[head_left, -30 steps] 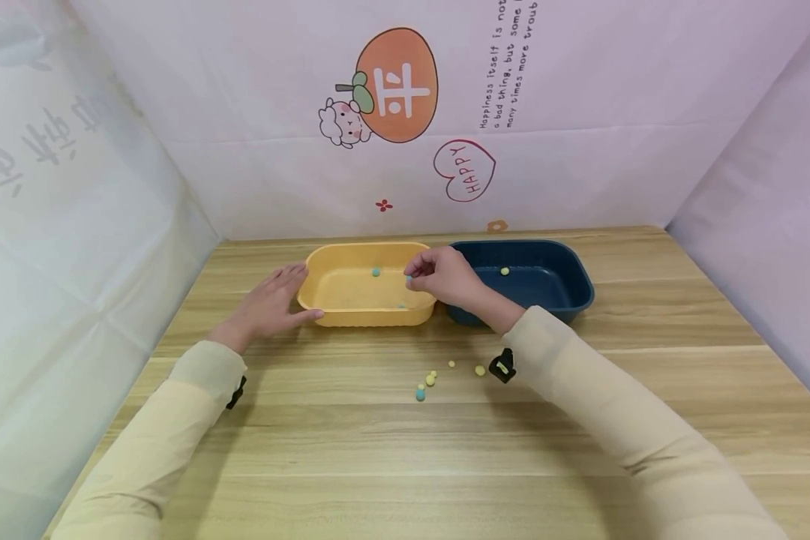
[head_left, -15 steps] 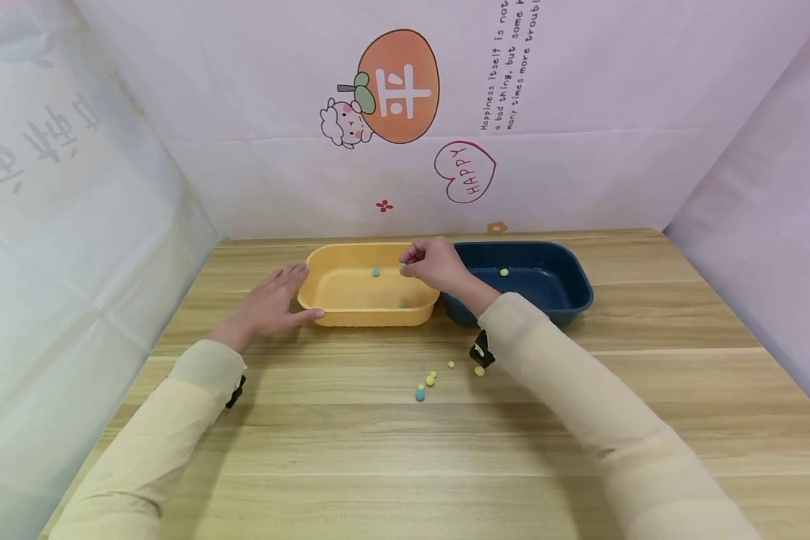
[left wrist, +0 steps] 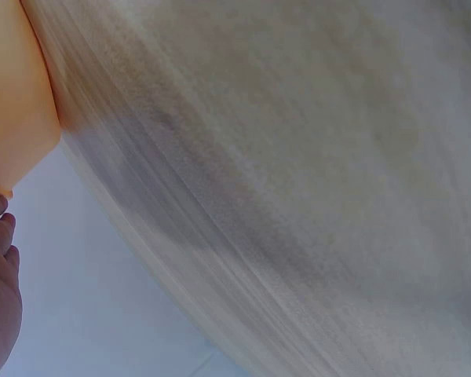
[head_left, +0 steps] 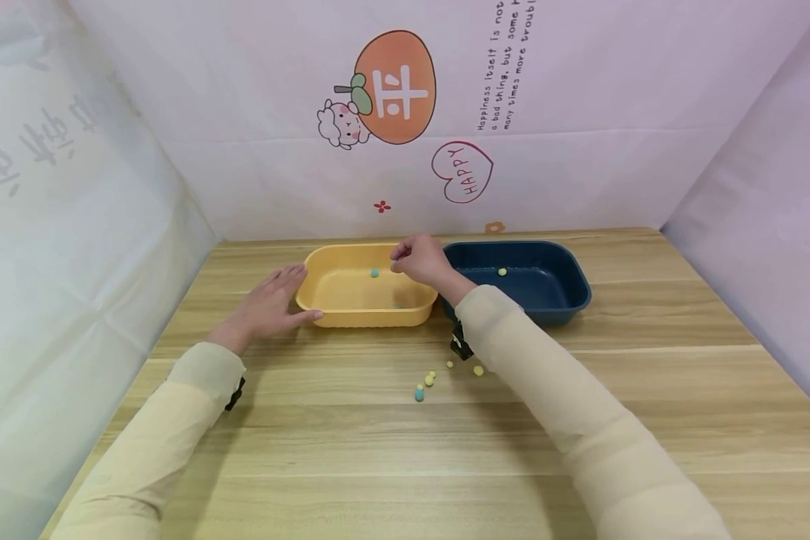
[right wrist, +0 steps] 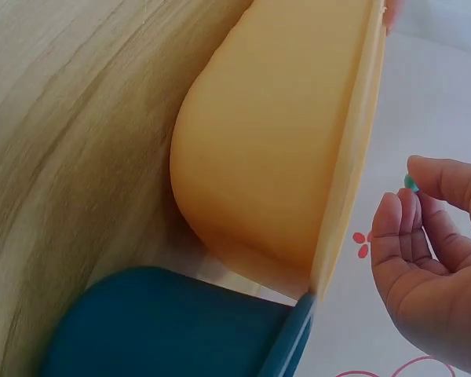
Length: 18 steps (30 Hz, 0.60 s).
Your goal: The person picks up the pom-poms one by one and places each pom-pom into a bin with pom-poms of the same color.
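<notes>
Teal ball (right wrist: 410, 183), apparently, pinched by right hand (head_left: 421, 260) above yellow tub (head_left: 344, 291).

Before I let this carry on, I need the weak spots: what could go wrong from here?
1. The right hand pinches a small blue-green ball over the yellow tray; it could slip and perhaps stray into the dark blue tray alongside.
2. The loose blue ball on the table sits close to small yellow balls, so a reach for it might scatter them.
</notes>
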### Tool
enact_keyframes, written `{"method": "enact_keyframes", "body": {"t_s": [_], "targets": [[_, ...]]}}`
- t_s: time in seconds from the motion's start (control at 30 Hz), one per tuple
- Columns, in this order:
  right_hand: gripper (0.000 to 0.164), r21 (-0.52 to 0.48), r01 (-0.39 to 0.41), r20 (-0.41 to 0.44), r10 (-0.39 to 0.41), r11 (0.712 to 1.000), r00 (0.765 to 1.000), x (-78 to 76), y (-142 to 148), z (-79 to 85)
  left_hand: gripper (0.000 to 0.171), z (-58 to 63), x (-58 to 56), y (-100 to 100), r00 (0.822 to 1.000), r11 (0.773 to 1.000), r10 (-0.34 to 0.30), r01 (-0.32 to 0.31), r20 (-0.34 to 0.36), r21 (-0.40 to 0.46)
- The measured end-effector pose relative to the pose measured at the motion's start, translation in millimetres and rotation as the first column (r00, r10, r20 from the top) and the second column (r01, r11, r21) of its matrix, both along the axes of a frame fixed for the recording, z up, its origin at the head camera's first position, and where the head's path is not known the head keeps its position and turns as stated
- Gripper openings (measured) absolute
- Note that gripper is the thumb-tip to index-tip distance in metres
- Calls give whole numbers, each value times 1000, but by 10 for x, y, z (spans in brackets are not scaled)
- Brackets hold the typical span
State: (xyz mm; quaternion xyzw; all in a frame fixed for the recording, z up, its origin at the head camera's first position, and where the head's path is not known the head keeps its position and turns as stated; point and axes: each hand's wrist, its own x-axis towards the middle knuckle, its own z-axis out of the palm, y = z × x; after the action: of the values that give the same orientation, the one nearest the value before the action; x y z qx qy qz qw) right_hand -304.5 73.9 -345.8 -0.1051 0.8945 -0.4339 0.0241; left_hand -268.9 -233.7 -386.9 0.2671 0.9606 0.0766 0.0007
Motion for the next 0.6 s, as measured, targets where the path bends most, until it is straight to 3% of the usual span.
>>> {"method": "enact_keyframes", "body": {"t_s": [0.6], "targets": [[6, 28, 72, 11, -72, 997, 997, -69, 8, -44, 98, -19, -6, -15, 1000, 1000, -9, 9, -3, 10]]}}
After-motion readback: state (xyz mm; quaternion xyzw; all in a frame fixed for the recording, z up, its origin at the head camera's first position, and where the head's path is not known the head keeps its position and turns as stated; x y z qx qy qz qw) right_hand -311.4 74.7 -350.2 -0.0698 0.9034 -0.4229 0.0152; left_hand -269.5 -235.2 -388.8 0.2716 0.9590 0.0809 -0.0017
